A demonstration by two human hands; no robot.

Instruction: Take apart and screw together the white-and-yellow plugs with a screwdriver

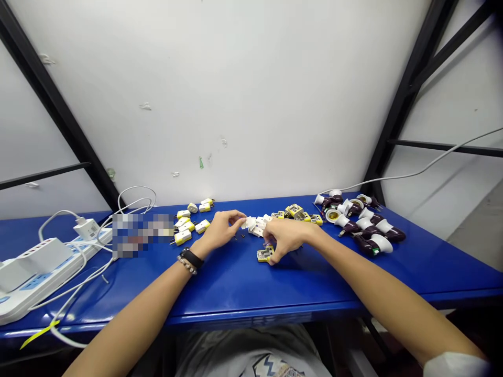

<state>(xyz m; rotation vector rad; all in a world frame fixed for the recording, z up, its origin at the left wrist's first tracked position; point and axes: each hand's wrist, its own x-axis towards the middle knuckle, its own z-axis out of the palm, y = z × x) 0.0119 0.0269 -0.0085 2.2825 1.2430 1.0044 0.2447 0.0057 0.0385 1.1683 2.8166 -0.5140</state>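
Yellow-edged housing is on the blue table, just in front of the right hand. Open face up, grey/metallic parts showing inside. Long axis runs roughly left-right in view; left end free, right end under the fingers. Can't tell which end is the plug end.

Right grip: narrow, thumb and fingers on the housing's right end. Left hand: thumb and index nearly together on a white cover at the left edge of the white pile. Can't tell if that cover is off the pile.

White pile sits between the hands; right hand hides its right side. Small dark bits on the table just in front of it. More open yellow housings heaped behind the right hand, metallic insides visible on some.

Left of the left hand: loose group of white-and-yellow plugs, lying at mixed angles. Further left, a pixelated patch, contents unreadable, then the power strip with a big white adapter and a small charger on it, white cables looping around.

Far right: cluster of dark-and-white lamp holders, lying at various angles, well apart from the housing.
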